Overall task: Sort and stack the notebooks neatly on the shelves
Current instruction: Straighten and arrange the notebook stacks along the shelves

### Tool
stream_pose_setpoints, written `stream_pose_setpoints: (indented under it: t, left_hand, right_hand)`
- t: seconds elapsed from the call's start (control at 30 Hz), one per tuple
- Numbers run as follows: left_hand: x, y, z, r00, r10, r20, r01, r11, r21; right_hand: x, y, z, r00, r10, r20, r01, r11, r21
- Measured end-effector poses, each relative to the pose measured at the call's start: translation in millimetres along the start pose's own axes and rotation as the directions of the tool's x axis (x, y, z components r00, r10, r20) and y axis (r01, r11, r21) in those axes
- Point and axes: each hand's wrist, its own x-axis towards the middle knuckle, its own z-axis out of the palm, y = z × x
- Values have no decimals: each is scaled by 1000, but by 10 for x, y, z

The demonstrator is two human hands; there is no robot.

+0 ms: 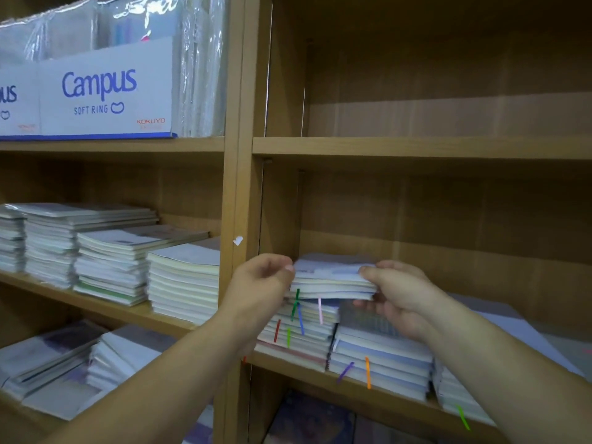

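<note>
Held notebooks: a small bundle point(333, 280) at the left end of the right bookcase's middle shelf point(352, 387), directly over a ribboned stack point(301, 328). It seems to rest on that stack, though blur hides the seam.
Left hand point(259, 283): fingers curled round the bundle's left edge, thumb on top.
Right hand point(397, 293): grips the right edge, thumb above, fingers beneath.
Beside: a second stack point(381, 357) just to the right.
Further left: more stacks point(182, 280), with a Campus box point(102, 91) above them.
</note>
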Motion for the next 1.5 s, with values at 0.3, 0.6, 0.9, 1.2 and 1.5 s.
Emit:
stream_pose_setpoints:
  t: [0.3, 0.6, 0.9, 1.2, 1.5]
  left_hand:
    - [-192, 50, 579, 991, 96, 95, -105, 990, 93]
    - [-216, -116, 365, 811, 484, 329, -558, 469, 685]
    - [-98, -296, 205, 839, 324, 438, -523, 255, 814]
    - [-15, -246, 484, 658, 344, 670, -753, 293, 589]
    - [92, -326, 562, 681, 401, 613, -728, 280, 625]
  right_hand:
    - [-321, -322, -685, 991, -52, -122, 38, 993, -112]
    - [-272, -93, -792, 990, -57, -133, 22, 968, -249]
    - [-259, -246, -792, 979, -200, 29, 100, 356, -929]
    - [-304, -315, -976, 952, -244, 186, 220, 123, -968]
    - [-349, -81, -1287, 931, -164, 325, 358, 239, -903]
